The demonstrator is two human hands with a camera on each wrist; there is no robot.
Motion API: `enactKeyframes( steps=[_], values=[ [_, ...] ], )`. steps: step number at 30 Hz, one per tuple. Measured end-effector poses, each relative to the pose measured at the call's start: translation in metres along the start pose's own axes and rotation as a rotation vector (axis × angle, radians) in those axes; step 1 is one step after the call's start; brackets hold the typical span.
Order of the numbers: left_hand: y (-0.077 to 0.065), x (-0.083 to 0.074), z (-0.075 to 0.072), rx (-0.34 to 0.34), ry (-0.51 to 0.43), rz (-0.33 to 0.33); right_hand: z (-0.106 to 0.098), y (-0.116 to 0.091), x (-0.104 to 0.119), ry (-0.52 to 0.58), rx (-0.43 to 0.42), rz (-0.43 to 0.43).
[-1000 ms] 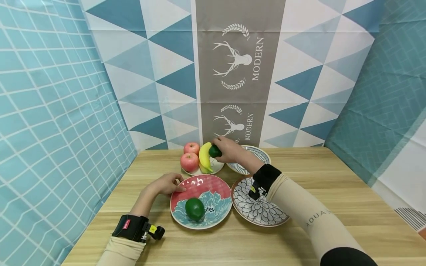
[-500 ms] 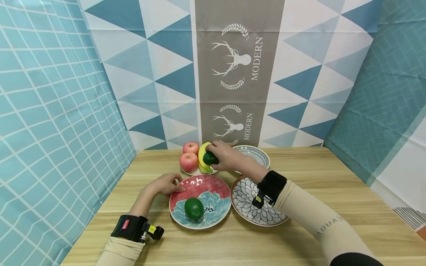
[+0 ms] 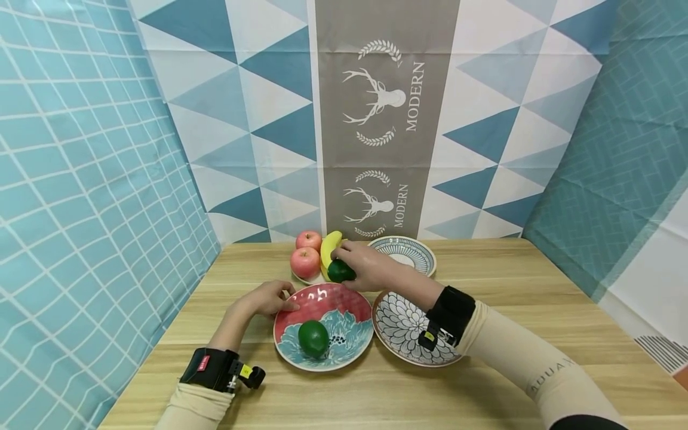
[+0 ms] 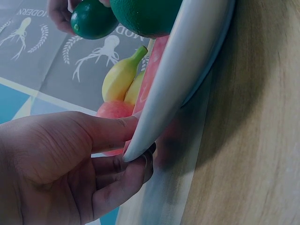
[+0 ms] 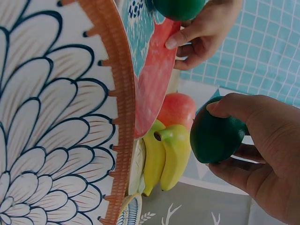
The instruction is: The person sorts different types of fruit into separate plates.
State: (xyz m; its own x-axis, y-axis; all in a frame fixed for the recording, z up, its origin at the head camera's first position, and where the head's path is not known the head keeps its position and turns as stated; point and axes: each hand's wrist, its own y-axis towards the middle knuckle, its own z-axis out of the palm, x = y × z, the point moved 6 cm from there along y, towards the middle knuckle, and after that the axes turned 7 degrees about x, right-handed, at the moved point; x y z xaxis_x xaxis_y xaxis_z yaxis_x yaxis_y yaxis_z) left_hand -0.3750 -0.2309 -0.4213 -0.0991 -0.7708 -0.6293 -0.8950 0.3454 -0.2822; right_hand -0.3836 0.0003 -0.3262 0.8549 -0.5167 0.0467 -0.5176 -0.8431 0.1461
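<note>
My right hand [image 3: 369, 266] holds a dark green lime [image 3: 341, 272] between thumb and fingertips, over the far rim of a pink plate [image 3: 328, 297] with a blue flower. In the right wrist view the lime [image 5: 216, 133] is in the air, thumb on one side and fingers on the other. My left hand [image 3: 267, 298] pinches the pink plate's left rim, its thumb on top and fingers beneath, as the left wrist view shows. A second green lime [image 3: 314, 339] lies on that plate's lower left part.
Behind the pink plate, two red apples [image 3: 305, 263] and bananas [image 3: 329, 249] sit on a white plate, partly hidden. A black-and-white petal plate [image 3: 403, 328] lies right of it, under my right forearm. A blue-patterned plate [image 3: 424, 257] stands behind on the wooden table [image 3: 516, 310].
My right hand has brought the lime from beside the bananas toward me, to the pink plate's far rim. The left hand keeps its grip on the plate in the same place.
</note>
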Motion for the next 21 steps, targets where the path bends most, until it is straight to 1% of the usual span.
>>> enactKeyframes(
  steps=[7, 14, 21],
  values=[
    [-0.001, -0.001, 0.001, 0.003, -0.008, -0.014, 0.001, -0.006, 0.009, 0.008, 0.019, -0.001],
    [-0.001, -0.001, -0.001, -0.002, -0.001, 0.001, 0.005, -0.009, 0.018, 0.021, 0.068, -0.020],
    [0.001, 0.000, -0.001, 0.018, 0.011, 0.017, 0.011, -0.015, 0.021, 0.059, 0.113, 0.006]
  ],
)
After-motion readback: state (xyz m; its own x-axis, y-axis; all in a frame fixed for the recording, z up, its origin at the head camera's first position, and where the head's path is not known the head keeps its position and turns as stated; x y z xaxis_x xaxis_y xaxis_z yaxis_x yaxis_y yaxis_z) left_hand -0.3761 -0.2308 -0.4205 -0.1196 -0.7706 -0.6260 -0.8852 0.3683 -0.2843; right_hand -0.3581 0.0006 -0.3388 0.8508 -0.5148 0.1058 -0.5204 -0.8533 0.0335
